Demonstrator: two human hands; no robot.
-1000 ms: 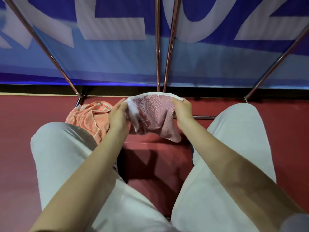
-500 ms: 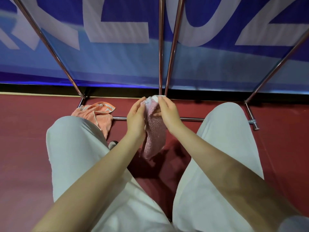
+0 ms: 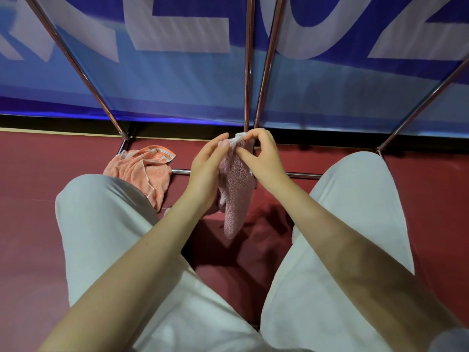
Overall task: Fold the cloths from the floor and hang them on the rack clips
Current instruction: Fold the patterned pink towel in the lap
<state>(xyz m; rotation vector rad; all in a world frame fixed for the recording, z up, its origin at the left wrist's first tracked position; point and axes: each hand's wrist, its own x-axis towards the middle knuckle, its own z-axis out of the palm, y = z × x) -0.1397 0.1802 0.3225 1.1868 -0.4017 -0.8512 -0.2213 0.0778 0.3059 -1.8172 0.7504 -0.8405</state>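
While hands (image 3: 208,166) (image 3: 264,158) pinch pink cloth (image 3: 236,196), orange cloth (image 3: 144,171) floored

Two terry cloths show: one pink terry cloth with a white edge (image 3: 237,194), hanging folded just in front of the rack's horizontal metal floor bar (image 3: 302,175), and one crumpled orange terry cloth (image 3: 146,172) lying at the left end of that bar. Two bare hands meet over the bar: the left hand (image 3: 206,168) and the right hand (image 3: 264,158). Four slanted metal rack poles rise behind the bar.
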